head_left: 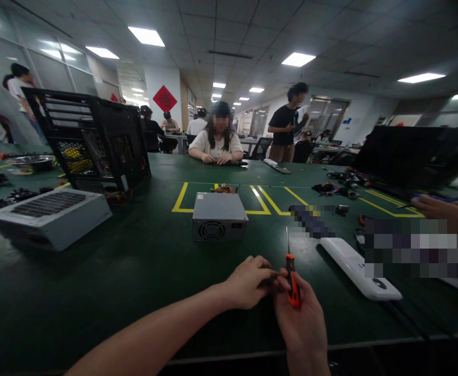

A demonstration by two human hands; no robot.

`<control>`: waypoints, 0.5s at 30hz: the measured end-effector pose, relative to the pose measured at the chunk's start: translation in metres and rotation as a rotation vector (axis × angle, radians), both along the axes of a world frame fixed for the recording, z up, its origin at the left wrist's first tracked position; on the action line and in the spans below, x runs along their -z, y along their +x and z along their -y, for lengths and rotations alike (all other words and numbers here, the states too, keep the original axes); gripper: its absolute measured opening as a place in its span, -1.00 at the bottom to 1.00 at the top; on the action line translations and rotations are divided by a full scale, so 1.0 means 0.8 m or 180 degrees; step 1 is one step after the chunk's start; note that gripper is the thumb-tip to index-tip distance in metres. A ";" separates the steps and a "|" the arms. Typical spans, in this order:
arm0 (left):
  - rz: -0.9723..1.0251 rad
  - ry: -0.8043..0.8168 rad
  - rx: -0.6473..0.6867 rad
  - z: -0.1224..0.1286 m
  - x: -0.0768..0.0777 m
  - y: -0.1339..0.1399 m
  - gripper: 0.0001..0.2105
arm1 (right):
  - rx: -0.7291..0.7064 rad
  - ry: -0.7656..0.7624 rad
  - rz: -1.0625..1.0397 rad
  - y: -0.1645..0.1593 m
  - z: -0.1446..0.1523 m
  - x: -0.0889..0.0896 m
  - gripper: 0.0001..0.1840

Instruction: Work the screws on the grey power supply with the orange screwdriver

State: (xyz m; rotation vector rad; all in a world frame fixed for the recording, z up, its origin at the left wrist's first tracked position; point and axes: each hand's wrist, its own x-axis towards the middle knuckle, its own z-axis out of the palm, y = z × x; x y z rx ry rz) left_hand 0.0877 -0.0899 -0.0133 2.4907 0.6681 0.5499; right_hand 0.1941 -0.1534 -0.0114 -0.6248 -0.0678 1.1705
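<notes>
A screwdriver [290,267] with an orange and black handle lies across the fingers of my right hand [305,321], its thin shaft pointing away from me. That hand is turned palm up and its fingers are curled round the handle. My left hand [247,284] comes in from the left, back upward, with its fingers pressed together against the right fingertips. Something small and dark shows at its fingertips, too unclear to name. Beyond both hands, a grey computer power supply [220,211] stands on the green table [142,282], its fan grille facing me and coloured wires behind it.
A second power supply [83,222] and a black computer case [125,141] stand on the left. To the right lie a white oblong device [354,266], several cables [340,180] and a monitor [412,154]. Another person's hand [444,209] reaches in there. Someone [219,138] sits opposite.
</notes>
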 end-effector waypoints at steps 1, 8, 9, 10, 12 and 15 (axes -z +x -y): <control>-0.0057 0.0042 0.0096 -0.001 -0.001 0.000 -0.78 | -0.0007 0.0045 -0.0066 0.000 0.001 -0.001 -0.88; -0.0123 0.0229 0.0137 0.001 -0.004 -0.001 -0.83 | -0.0042 0.0267 -0.0155 0.003 0.008 0.000 -0.90; -0.0104 0.0280 0.0117 0.002 -0.004 -0.002 -0.83 | -0.0039 0.0270 -0.0157 0.003 0.008 0.001 -0.90; -0.0092 0.0350 0.0103 0.002 -0.003 -0.002 -0.83 | -0.0034 0.0262 -0.0157 0.002 0.008 0.001 -0.90; -0.0106 0.0568 0.0082 0.002 -0.001 -0.003 -0.83 | -0.0029 0.0249 -0.0164 0.001 0.008 0.000 -0.91; -0.0210 0.0998 0.0047 0.002 -0.001 -0.004 -0.79 | -0.0079 0.0296 -0.0222 -0.001 0.009 -0.002 -0.93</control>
